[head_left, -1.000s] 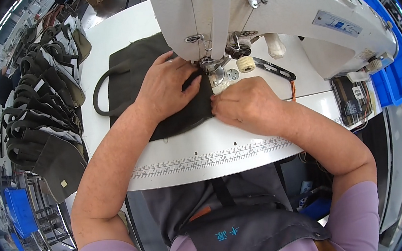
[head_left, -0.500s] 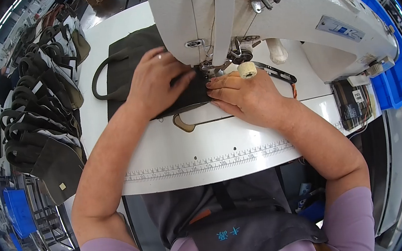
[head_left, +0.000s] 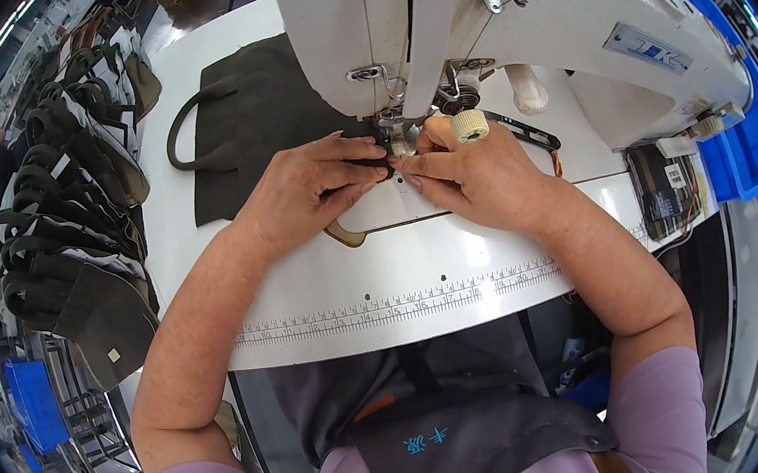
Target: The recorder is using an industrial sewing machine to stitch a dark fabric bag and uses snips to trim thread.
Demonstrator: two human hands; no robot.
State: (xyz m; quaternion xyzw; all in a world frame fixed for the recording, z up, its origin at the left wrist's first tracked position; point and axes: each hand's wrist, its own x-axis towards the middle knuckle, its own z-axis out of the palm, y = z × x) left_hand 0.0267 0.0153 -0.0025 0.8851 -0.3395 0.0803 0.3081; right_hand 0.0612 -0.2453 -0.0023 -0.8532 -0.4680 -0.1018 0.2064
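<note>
A dark grey-green fabric bag panel (head_left: 258,115) with a loop handle (head_left: 185,132) lies flat on the white sewing table, its right end under the presser foot (head_left: 398,136) of a white sewing machine (head_left: 338,45). My left hand (head_left: 303,189) rests at the panel's near edge, thumb and fingertips closed on the fabric just left of the foot. On the other side, my right hand (head_left: 488,168) has its fingertips pinched at the fabric's corner, close by the needle. The two hands' fingertips nearly meet. The needle point itself is hidden.
Several similar handled bag pieces (head_left: 69,225) hang stacked along the table's left side. A printed ruler (head_left: 388,315) runs along the front edge. Blue bins (head_left: 743,148) stand at the right, beside the machine. A black slotted metal bar (head_left: 526,133) lies behind my right hand.
My left hand has slid nearer to me and right, toward the presser foot. The panel has turned slightly, its near edge shifting away. My right fingertips have drawn closer to the foot.
</note>
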